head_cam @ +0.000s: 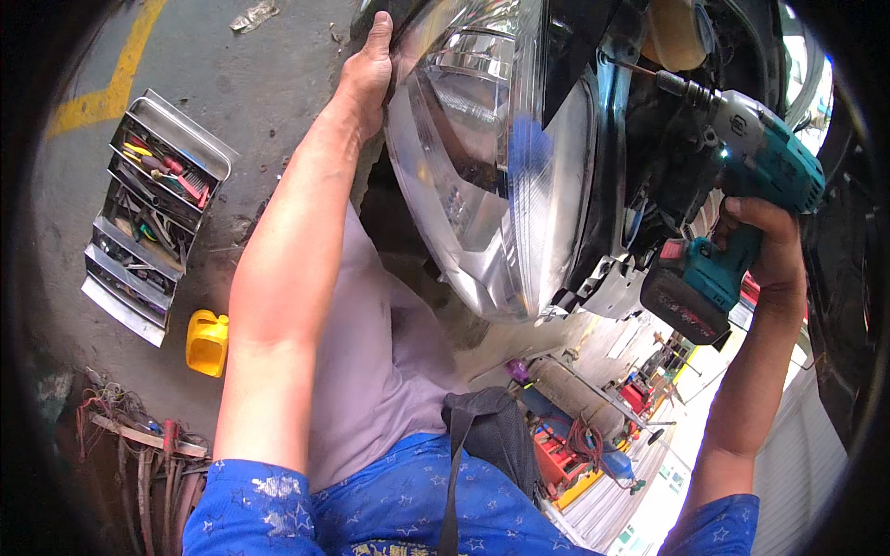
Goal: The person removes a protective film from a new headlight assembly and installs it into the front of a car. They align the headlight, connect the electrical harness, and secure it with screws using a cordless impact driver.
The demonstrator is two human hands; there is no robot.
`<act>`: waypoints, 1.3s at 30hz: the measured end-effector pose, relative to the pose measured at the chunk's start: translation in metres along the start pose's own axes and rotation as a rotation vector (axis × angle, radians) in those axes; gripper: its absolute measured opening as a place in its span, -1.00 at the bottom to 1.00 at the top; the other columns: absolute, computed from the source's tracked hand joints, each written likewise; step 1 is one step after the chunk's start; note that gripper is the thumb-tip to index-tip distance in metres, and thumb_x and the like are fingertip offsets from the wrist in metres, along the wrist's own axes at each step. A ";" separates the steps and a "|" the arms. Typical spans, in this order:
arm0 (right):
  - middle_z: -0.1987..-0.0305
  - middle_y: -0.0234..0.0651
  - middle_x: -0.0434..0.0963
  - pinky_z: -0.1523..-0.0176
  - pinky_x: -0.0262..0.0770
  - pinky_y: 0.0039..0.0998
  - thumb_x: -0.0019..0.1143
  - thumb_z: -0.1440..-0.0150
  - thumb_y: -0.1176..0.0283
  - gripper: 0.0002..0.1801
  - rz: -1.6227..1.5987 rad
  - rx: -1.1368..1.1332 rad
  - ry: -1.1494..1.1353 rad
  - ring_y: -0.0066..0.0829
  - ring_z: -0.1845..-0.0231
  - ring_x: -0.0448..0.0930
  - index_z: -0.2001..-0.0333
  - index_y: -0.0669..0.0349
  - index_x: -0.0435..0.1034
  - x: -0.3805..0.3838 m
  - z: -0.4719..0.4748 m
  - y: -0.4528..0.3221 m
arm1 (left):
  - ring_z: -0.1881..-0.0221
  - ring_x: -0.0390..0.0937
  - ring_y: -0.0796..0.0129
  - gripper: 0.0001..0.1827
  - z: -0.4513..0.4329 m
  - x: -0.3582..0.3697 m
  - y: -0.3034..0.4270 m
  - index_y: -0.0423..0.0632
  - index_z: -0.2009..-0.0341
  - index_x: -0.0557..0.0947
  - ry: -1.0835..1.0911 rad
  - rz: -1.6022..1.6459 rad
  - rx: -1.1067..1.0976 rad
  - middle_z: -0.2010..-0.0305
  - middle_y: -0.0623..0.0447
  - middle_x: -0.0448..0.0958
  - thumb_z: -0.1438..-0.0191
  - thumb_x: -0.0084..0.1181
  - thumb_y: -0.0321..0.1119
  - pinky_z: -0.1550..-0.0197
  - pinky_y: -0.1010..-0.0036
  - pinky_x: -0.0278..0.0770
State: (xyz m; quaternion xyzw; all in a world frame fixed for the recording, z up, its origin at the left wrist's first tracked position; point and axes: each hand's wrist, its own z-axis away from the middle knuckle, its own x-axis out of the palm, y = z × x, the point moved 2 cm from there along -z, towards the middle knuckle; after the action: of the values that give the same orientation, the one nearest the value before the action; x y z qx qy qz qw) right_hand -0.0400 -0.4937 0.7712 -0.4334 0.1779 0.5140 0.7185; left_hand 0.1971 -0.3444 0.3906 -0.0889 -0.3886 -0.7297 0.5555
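Observation:
In my right hand (pixel 772 236) is a teal and grey cordless power driver (pixel 754 132), gripped by its handle, a black battery below. Its small work light glows. A long bit (pixel 633 67) reaches from the chuck to the dark metal panel beside the headlight; whether it sits on a fastener I cannot tell. My left hand (pixel 366 80) holds the outer edge of a clear-lensed car headlight assembly (pixel 480 160), thumb up, fingers hidden behind the edge. The headlight sits at the front corner of a dark car, with a white plastic bracket (pixel 605 288) under its inner end.
An open metal cantilever toolbox (pixel 149 215) full of hand tools stands on the floor at left, near a cut yellow jug (pixel 207 344). Scrap metal and wires (pixel 149 445) lie lower left. A tan reservoir (pixel 671 35) sits beyond the bit. Behind stands a cylindrical tank (pixel 573 393).

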 end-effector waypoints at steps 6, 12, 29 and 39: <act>0.42 -0.33 0.58 0.34 0.50 -0.41 0.36 0.16 0.35 -0.49 0.061 -0.047 -0.034 -0.44 0.48 0.57 0.07 0.31 0.56 -0.005 -0.002 -0.009 | -0.01 0.59 0.16 -0.08 0.009 -0.004 -0.014 -0.14 -0.22 0.55 -0.012 0.024 0.020 -0.05 -0.10 0.63 -0.23 -0.11 0.51 -0.10 0.17 0.58; 0.20 -0.26 0.68 0.07 0.56 -0.39 0.42 0.15 0.47 -0.51 0.309 -0.089 -0.018 -0.41 0.25 0.65 0.05 0.26 0.60 -0.017 -0.006 -0.044 | -0.13 0.54 0.19 -0.07 0.012 -0.004 -0.036 -0.16 -0.30 0.50 -0.095 0.295 -0.048 -0.19 -0.08 0.57 -0.25 -0.10 0.47 -0.18 0.24 0.52; 0.37 -0.29 0.64 0.19 0.57 -0.49 0.52 0.15 0.49 -0.61 0.626 -0.341 -0.620 -0.48 0.41 0.61 0.18 0.21 0.56 -0.040 -0.073 -0.121 | -0.22 0.48 0.18 -0.15 0.016 -0.006 -0.041 -0.28 -0.33 0.40 -0.180 0.400 -0.048 -0.28 -0.12 0.50 -0.39 -0.24 0.30 -0.31 0.28 0.38; 0.45 -0.13 0.59 0.31 0.54 -0.19 0.45 0.26 0.15 -0.46 1.045 -0.655 -0.583 -0.07 0.40 0.64 0.20 0.23 0.58 -0.047 -0.100 -0.130 | -0.16 0.56 0.18 -0.15 0.017 -0.009 -0.034 -0.33 -0.26 0.47 -0.121 0.425 -0.105 -0.21 -0.13 0.57 -0.36 -0.11 0.30 -0.23 0.28 0.51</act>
State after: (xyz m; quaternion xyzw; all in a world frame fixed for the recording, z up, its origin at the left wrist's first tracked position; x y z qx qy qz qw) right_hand 0.0762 -0.6140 0.8053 -0.3296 -0.0018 0.9166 0.2263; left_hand 0.1649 -0.3238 0.3813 -0.2410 -0.3554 -0.6090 0.6669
